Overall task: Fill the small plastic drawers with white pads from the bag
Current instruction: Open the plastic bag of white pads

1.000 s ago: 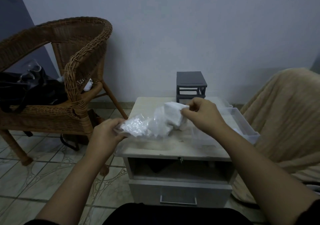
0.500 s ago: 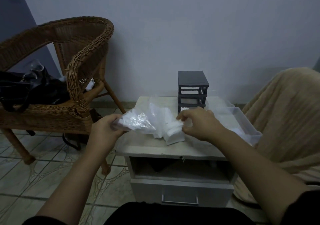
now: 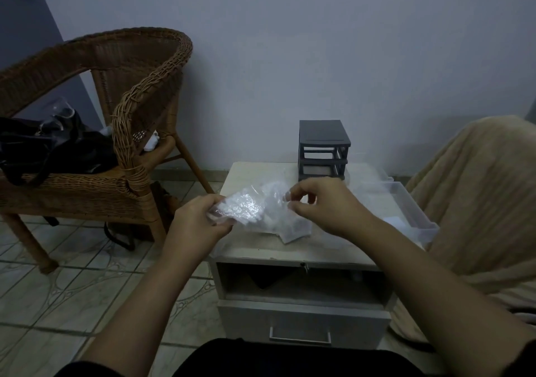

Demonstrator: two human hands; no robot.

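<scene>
A crinkled clear plastic bag [image 3: 249, 207] of white pads hangs just above the small bedside table [image 3: 255, 246]. My left hand [image 3: 197, 223] grips the bag's left end. My right hand [image 3: 322, 205] pinches the bag's right edge with curled fingers. A stack of white pads [image 3: 295, 230] lies on the tabletop under the bag. The dark grey small drawer frame [image 3: 323, 150] stands at the back of the table with its slots showing. A clear plastic drawer [image 3: 412, 217] lies at the table's right edge with something white in it.
A wicker chair [image 3: 124, 133] with a black bag [image 3: 55, 150] on its seat stands to the left on the tiled floor. A beige blanket-covered seat [image 3: 478, 196] is close on the right. The bedside table has an open shelf and a lower drawer [image 3: 301, 327].
My right hand lowered a stack of pads onto the tabletop, let it go, and now pinches the bag's edge. My left hand kept hold of the bag.
</scene>
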